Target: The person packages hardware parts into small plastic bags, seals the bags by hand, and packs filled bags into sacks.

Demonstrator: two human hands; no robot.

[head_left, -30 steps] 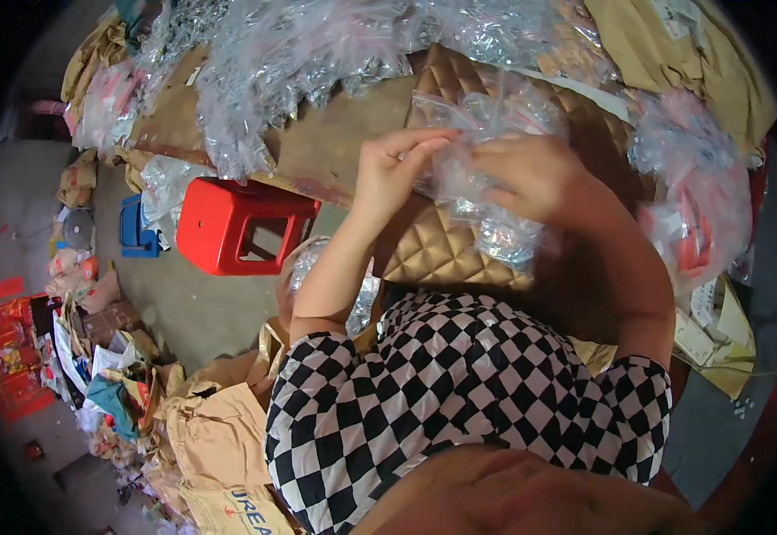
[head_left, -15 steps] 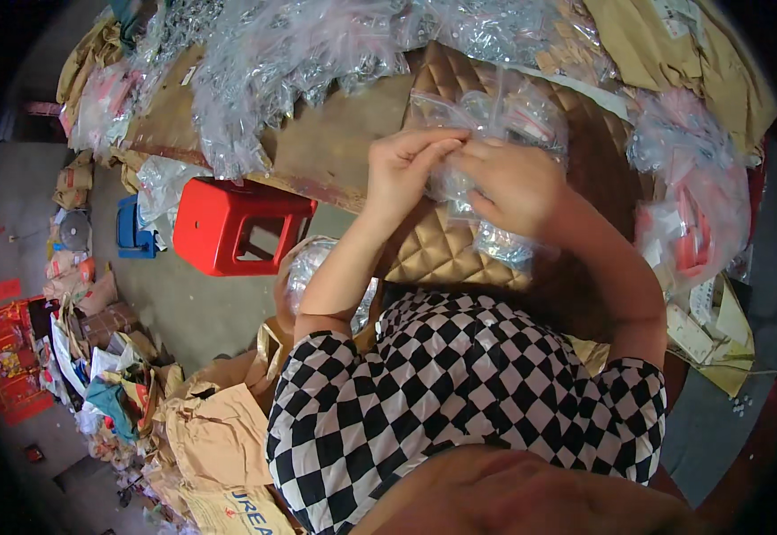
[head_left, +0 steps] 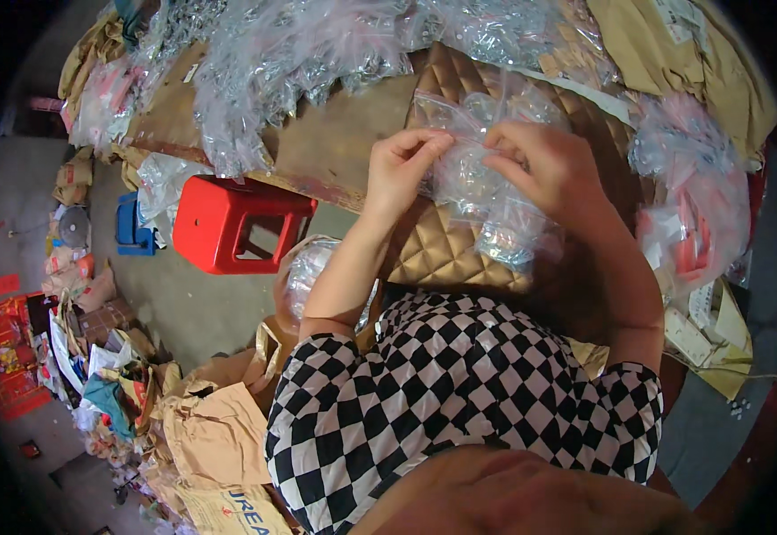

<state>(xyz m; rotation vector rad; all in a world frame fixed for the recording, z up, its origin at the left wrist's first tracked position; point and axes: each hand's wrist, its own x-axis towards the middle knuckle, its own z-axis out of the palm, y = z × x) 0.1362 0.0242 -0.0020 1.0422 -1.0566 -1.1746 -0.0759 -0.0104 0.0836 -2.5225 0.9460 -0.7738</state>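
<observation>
Sack (head_left: 203, 501), lower left, large dark-blue capital letters (head_left: 249, 512), small red mark (head_left: 227, 512) beside them, brown paper (head_left: 723, 67), upper right, pale label (head_left: 679, 18) on it, print too small to read, red sheets (head_left: 0, 334), far left, markings illegible.

Moderate indoor light. Glare on plastic bags (head_left: 308, 62) along far edge of worktop (head_left: 317, 152); quilted mat (head_left: 442, 250) shadowed at near right corner. Fisheye-bent rim, black corners.

My left hand (head_left: 399, 174) pinches the edge of a clear bag (head_left: 468, 176) above a quilted brown pad (head_left: 446, 248); my right hand (head_left: 550, 169) curls at its right. Beyond, plastic bags (head_left: 317, 49) heap the table (head_left: 317, 147). A red stool (head_left: 213, 227) is left.
</observation>
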